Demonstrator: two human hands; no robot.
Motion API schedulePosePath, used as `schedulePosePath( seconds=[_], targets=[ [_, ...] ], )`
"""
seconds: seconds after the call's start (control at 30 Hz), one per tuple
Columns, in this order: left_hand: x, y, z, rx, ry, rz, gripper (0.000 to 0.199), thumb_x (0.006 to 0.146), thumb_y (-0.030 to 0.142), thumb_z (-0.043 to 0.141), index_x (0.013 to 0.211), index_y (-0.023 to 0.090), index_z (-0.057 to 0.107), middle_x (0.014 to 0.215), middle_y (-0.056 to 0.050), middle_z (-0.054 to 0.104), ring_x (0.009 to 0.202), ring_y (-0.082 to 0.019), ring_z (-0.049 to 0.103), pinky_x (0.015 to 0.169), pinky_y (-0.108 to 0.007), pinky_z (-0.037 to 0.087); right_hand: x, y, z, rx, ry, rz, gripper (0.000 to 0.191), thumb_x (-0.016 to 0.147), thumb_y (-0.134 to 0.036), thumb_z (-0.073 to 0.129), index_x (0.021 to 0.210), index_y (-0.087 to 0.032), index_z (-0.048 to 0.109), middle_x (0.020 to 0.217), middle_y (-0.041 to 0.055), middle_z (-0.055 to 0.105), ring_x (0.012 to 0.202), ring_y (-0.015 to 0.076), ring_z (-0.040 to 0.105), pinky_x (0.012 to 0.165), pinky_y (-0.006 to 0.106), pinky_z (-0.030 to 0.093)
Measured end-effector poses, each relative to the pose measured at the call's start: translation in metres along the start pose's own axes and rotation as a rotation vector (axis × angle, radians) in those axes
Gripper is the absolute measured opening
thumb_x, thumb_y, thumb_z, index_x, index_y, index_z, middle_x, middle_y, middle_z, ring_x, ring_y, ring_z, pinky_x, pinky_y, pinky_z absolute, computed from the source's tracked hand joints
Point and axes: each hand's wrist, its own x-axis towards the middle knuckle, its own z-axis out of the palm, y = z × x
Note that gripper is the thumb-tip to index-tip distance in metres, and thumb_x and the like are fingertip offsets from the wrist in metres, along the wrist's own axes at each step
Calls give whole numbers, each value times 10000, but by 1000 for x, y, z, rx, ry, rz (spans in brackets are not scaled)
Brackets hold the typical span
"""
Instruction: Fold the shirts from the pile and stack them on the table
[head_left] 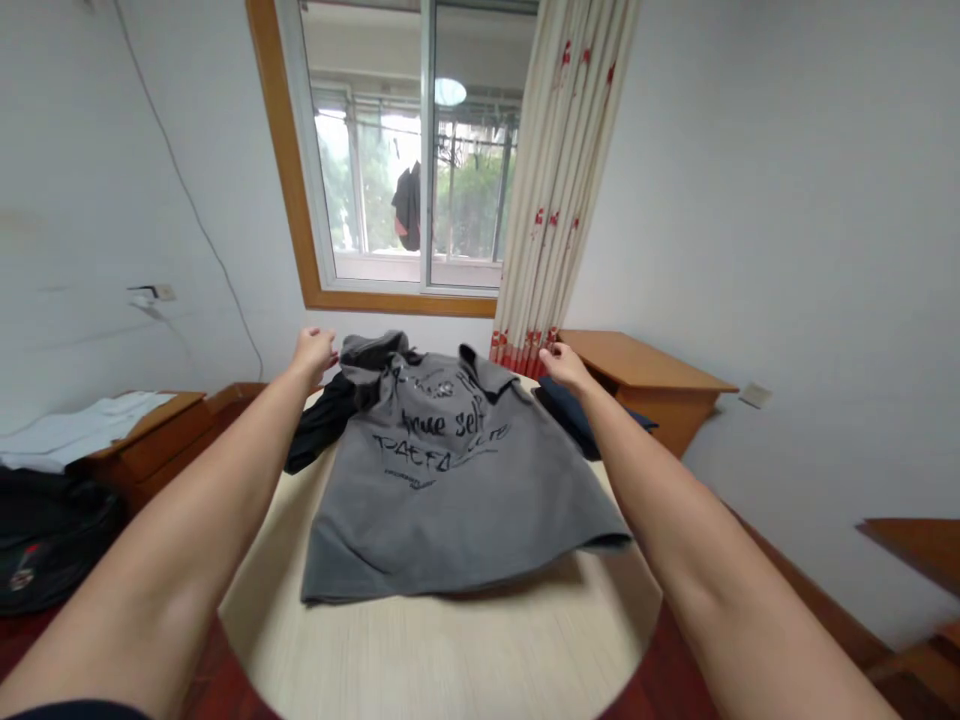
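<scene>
A grey T-shirt (457,500) with dark lettering lies spread over a round, light wood table (450,660). Its hem is towards me, with the right corner lifted a little, and its sleeves and collar are rumpled at the far end. Beyond the left sleeve, my left hand (315,352) is raised with fingers apart and nothing in it. On the far right, my right hand (566,365) is also off the cloth, its fingers loosely bent and parted, holding nothing that I can see. Both arms reach around the shirt's sides.
Dark clothing (319,430) lies at the table's left edge, and folded navy clothing (570,415) at its right. A wooden desk (637,360) stands by the curtain (559,180), under the window side. At left are a wooden cabinet (157,440) and a black bag (52,540).
</scene>
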Motion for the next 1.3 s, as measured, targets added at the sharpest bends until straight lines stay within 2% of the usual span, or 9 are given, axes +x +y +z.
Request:
schedulePosePath(
  seconds=[0.1,0.27,0.37,0.47,0.67,0.93,1.03,1.2,1.3],
  targets=[
    [-8,-45,3,187,-119,49,402,792,309,650,1149,134,587,1159,-162,665,1025,-251,632,892,-408,500,-37,34,14,-231,-143,136,298,691,-375,814,880,-180,691,1003,137,735,1018,288,676,994,478,482],
    [-52,-92,22,398,-497,246,354,597,453,791,807,188,687,960,-137,743,1007,-333,652,974,-440,466,-101,69,49,-277,-489,86,355,651,-388,833,938,-200,742,1055,114,746,1015,315,688,1004,496,481],
    [-81,-112,34,504,-651,375,381,579,538,789,794,232,717,1028,-120,747,1059,-353,650,1004,-432,458,-129,82,61,-381,-583,36,406,677,-394,819,1032,-209,749,1169,117,722,1118,327,657,1052,476,454],
    [-100,-133,35,627,-758,461,468,656,575,724,944,207,740,1199,-150,702,1172,-360,615,1068,-425,422,-147,89,59,-523,-603,-57,459,762,-406,755,1155,-171,724,1311,160,649,1249,333,581,1113,460,402],
    [-118,-161,19,898,-718,567,572,917,537,424,1351,200,584,1541,-139,441,1444,-310,364,1184,-520,230,-162,93,43,-632,-644,-141,543,918,-491,565,1359,-176,602,1500,152,484,1430,307,395,1189,488,287],
    [-132,-158,-3,1003,-716,547,691,924,589,374,1487,195,438,1597,-130,344,1489,-315,273,1193,-552,169,-179,86,6,-640,-586,-202,590,925,-554,503,1359,-168,604,1490,136,501,1417,299,417,1201,473,272],
    [-134,-163,-23,1013,-666,514,721,924,591,365,1500,160,415,1609,-150,310,1488,-333,269,1181,-555,204,-184,84,-16,-632,-567,-190,599,910,-570,507,1329,-158,625,1463,148,528,1388,307,453,1191,472,295],
    [-147,-178,-71,1148,-405,296,770,940,585,272,1456,38,436,1569,-268,323,1469,-389,286,1130,-618,250,-195,79,-39,-683,-356,-134,499,955,-487,401,1210,-157,678,1283,164,657,1212,308,592,1092,461,407],
    [-165,-181,-86,1141,-393,232,788,921,617,301,1429,38,464,1568,-282,313,1483,-403,242,1131,-639,218,-203,77,-43,-753,-285,-98,442,951,-457,399,1058,-173,720,1180,169,694,1135,315,619,1045,447,431]
  ],
)
